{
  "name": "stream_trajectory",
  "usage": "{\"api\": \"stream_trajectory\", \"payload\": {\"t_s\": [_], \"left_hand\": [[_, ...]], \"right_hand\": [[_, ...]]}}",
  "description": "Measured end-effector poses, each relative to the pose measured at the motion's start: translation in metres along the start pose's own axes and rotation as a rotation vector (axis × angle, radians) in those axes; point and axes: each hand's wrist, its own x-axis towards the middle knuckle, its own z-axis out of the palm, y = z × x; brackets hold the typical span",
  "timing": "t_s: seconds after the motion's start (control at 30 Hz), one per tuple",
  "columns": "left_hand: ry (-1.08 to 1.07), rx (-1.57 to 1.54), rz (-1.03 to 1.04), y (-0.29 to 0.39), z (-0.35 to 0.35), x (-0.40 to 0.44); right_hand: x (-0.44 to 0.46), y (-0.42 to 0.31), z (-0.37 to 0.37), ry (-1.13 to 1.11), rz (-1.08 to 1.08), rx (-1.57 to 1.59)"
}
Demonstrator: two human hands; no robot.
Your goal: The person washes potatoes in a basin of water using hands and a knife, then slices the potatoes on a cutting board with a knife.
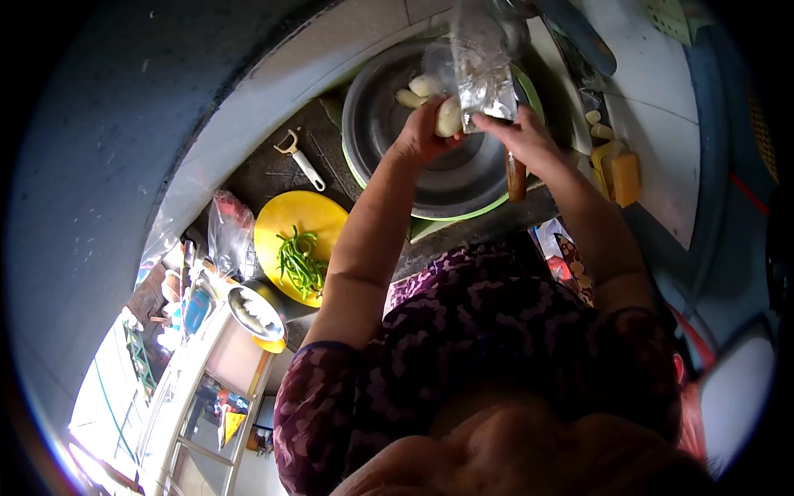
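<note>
Pale, peeled-looking potato [447,118] is in my left hand [423,132], over the basin [382,169] — fingers curled round it, gripping. My right hand [530,142] is just beside it, fingers closed on what looks like a cleaver [488,93]: thumb against the broad shiny blade, brown handle [516,180] sticking out below the hand. Top of the blade blurs into a clear glare, can't tell what that is.

Two more pale potatoes [425,85] lie in the basin, past my left hand. Basin is dark grey, green rim under it.

Left of the basin: peeler [308,168] flat on the dark counter, then a yellow board [271,217] with cut green peppers [299,262] on it. Metal bowl [256,312] near the board, whitish contents — too small to identify.
</note>
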Motion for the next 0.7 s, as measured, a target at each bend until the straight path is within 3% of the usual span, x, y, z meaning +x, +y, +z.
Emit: {"api": "stream_trajectory", "payload": {"t_s": [0.07,0.13,0.17,0.2,0.27,0.33,0.37,0.47,0.57,0.6,0.63,0.7], "left_hand": [[-0.004,0.005,-0.005,0.002,0.002,0.007],[-0.078,0.019,-0.010,0.004,-0.003,0.012],[-0.112,0.007,-0.023,0.006,-0.005,0.014],[-0.143,-0.006,-0.042,0.006,-0.007,0.014],[-0.132,-0.030,-0.055,0.008,-0.005,0.015],[-0.041,-0.056,-0.048,0.008,0.003,0.011],[-0.013,-0.069,-0.040,0.007,0.006,0.011],[-0.009,-0.084,-0.061,0.002,0.008,0.009],[-0.237,-0.053,-0.203,-0.001,-0.015,0.016],[-0.199,-0.100,-0.187,0.000,-0.010,0.012],[-0.158,-0.147,-0.173,0.000,-0.004,0.006],[-0.118,-0.180,-0.098,0.000,0.000,0.003]], "right_hand": [[-0.008,-0.021,-0.013,-0.106,-0.106,0.207],[0.008,0.001,-0.003,-0.082,-0.078,0.197],[0.012,0.011,0.002,0.066,-0.034,0.079],[0.029,0.029,0.001,-0.154,-0.085,0.315],[0.026,0.031,0.002,-0.188,-0.045,0.427],[0.009,0.010,0.000,-0.072,-0.034,0.132],[0.024,0.033,0.030,0.131,-0.474,0.310],[0.006,0.001,-0.007,-0.074,-0.136,0.061],[0.024,0.042,0.005,-0.029,-0.148,0.275],[0.025,0.044,0.007,-0.009,-0.151,0.310],[0.023,0.045,0.014,-0.045,-0.169,0.669],[0.010,0.035,0.004,-0.122,-0.134,0.822]]}}
